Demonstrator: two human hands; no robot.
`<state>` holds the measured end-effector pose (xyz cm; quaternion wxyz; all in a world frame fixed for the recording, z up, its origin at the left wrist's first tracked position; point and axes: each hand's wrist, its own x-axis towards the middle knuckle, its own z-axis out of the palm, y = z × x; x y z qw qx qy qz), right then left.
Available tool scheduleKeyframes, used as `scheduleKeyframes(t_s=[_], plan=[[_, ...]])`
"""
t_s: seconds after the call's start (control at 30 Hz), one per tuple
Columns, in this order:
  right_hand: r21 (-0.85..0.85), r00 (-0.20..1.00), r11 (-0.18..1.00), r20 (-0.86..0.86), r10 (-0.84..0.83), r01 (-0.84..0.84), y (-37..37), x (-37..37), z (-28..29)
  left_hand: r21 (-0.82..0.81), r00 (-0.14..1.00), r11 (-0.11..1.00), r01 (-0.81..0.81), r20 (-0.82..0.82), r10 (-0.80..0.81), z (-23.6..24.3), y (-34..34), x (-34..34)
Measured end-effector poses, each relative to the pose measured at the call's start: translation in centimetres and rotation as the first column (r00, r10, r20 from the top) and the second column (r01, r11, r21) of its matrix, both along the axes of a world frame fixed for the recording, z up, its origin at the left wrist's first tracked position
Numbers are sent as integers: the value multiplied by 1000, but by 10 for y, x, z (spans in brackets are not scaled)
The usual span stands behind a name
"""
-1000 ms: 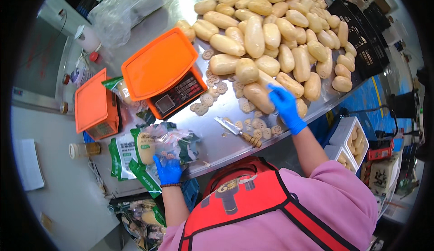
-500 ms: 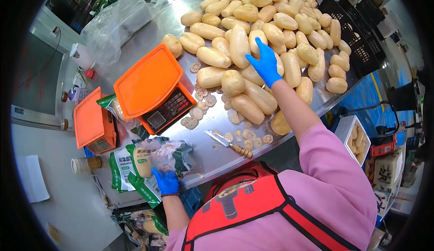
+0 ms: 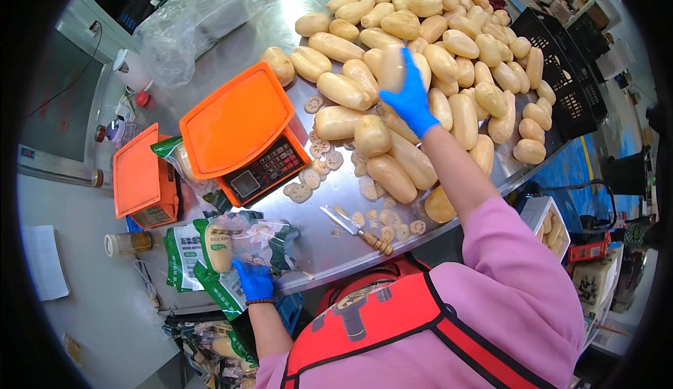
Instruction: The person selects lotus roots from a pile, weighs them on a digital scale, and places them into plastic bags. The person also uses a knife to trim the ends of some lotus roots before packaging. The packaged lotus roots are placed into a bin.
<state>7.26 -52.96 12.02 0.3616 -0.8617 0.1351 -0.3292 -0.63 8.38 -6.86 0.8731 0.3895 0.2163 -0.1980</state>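
Note:
My right hand [image 3: 408, 98], in a blue glove, is closed around a pale, peeled lotus root segment [image 3: 392, 69] at the pile's left middle; motion blurs the root. Many more lotus roots [image 3: 463, 119] lie heaped around it. At the table's near left edge, my gloved left hand [image 3: 254, 280] grips the edge of a green and clear printed plastic bag [image 3: 270, 238]. Its fingertips are partly lost against the film. Other such bags [image 3: 193, 252] lie beside it, one with a root showing inside.
An orange scale [image 3: 238, 126] and a second orange scale [image 3: 144, 179] stand left on the metal table. Lotus root slices [image 3: 319, 165] and a wooden-handled knife [image 3: 357, 231] lie in the middle. A black crate [image 3: 561, 73] is at right, clear plastic wrap [image 3: 186, 28] at far left.
My right hand, earlier spread over the roots, has closed on one and shifts it slightly up. My left hand stays at the bag. The whole view has shifted slightly.

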Motion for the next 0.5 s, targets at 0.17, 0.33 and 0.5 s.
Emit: scheduleKeyframes(t_s=[0.17, 0.33, 0.5], plan=[[396, 935, 914, 285, -211, 85, -25, -91, 24, 66, 993, 997, -34, -114, 41, 50, -38, -1], [315, 967, 918, 0, -253, 240, -75, -133, -13, 200, 995, 980, -11, -95, 30, 47, -39, 4], [206, 975, 962, -166, -147, 180, -76, -123, -11, 358, 978, 931, -71, -160, 136, 62, -51, 3]])
